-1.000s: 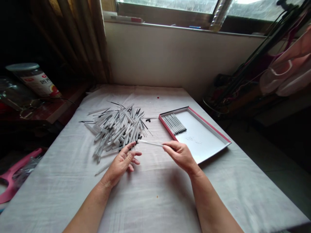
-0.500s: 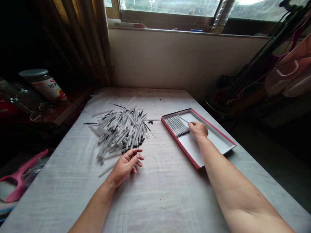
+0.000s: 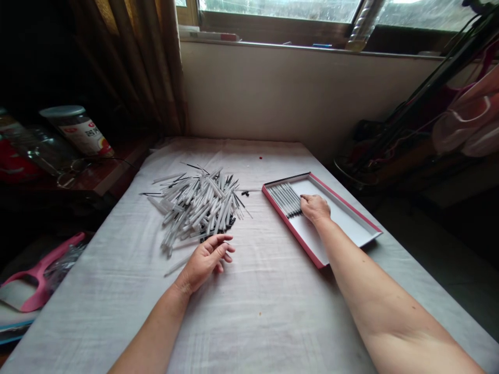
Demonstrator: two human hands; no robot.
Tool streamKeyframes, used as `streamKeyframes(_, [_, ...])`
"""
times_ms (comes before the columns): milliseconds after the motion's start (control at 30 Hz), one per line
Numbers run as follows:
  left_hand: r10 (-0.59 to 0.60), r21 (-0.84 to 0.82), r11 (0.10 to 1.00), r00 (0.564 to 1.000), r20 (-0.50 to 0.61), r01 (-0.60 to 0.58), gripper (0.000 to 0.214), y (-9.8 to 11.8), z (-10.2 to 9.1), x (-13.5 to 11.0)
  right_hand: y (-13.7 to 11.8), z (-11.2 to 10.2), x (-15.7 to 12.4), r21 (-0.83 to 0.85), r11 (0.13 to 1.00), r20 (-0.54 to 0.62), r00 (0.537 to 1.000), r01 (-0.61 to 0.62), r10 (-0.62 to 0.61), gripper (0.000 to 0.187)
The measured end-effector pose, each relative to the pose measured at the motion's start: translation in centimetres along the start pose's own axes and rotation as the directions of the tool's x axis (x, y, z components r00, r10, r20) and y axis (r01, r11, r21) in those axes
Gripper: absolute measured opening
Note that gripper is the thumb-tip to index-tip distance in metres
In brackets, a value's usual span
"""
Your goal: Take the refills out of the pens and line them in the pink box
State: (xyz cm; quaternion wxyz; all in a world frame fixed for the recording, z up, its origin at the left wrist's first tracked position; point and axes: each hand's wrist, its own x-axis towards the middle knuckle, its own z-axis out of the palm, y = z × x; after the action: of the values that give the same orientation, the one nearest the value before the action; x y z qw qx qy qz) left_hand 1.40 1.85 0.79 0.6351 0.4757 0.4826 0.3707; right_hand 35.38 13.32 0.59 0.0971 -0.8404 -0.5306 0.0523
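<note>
A heap of white pen barrels and thin refills [image 3: 198, 205] lies on the white cloth at the table's middle left. My left hand [image 3: 206, 257] rests on the cloth just in front of the heap, palm up, fingers loosely curled and apart, holding nothing. To the right stands a flat white tray with a red rim [image 3: 343, 208]. A row of finished pens [image 3: 286, 199] lies side by side at its left end. My right hand [image 3: 315, 206] is in the tray beside that row, fingers curled down against the last pen; what they hold, if anything, is hidden.
A jar with a label [image 3: 80, 131] and glasses stand on a dark side table at the left. A pink tool [image 3: 41, 270] lies off the table's left edge. A wall and window sill [image 3: 304, 47] are behind. Cloth and dark rods [image 3: 448, 78] crowd the right.
My right hand carried a pen from in front of me into the tray and set it down against the row. My left hand has stayed by the heap.
</note>
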Motion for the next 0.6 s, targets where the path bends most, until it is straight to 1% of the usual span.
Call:
streamKeyframes(167, [0.013,-0.007,1.000,1.000,0.004,-0.013,0.058,0.0,0.0,0.0,-0.6,-1.0,-0.2,-0.019,1.000,-0.008,1.000,0.025,-0.025,0.043])
streamKeyframes(233, [0.013,-0.020,1.000,1.000,0.006,-0.013,0.059,0.0,0.0,0.0,-1.5,-1.7,-0.7,-0.012,0.998,-0.079,0.995,0.064,-0.065,0.042])
streamKeyframes(300, [0.012,-0.036,0.999,1.000,0.011,-0.011,0.059,0.1,-0.1,0.0,-3.2,-2.4,-1.6,0.020,0.986,-0.190,0.969,0.163,-0.156,0.039])
streamKeyframes(367, [0.011,-0.052,0.999,1.000,0.015,-0.010,0.059,0.1,-0.1,0.1,-5.6,-2.7,-2.8,0.066,0.947,-0.265,0.920,0.315,-0.288,0.033])
streamKeyframes(400, [0.012,-0.060,0.998,1.000,0.015,-0.011,0.059,0.1,-0.2,0.1,-6.9,-2.6,-3.6,0.087,0.915,-0.272,0.893,0.393,-0.358,0.030])
streamKeyframes(433, [0.014,-0.069,0.998,1.000,0.014,-0.013,0.059,0.0,-0.2,0.1,-8.2,-2.4,-4.4,0.107,0.876,-0.259,0.864,0.469,-0.431,0.028])
streamKeyframes(500, [0.018,-0.087,0.996,1.000,0.010,-0.017,0.058,0.0,-0.3,0.1,-10.7,-1.6,-6.1,0.127,0.776,-0.215,0.780,0.618,-0.587,0.025])
streamKeyframes(600, [0.023,-0.110,0.994,1.000,0.008,-0.022,0.056,0.0,-0.4,0.1,-13.4,0.1,-8.3,0.111,0.654,-0.133,0.664,0.748,-0.736,0.028])
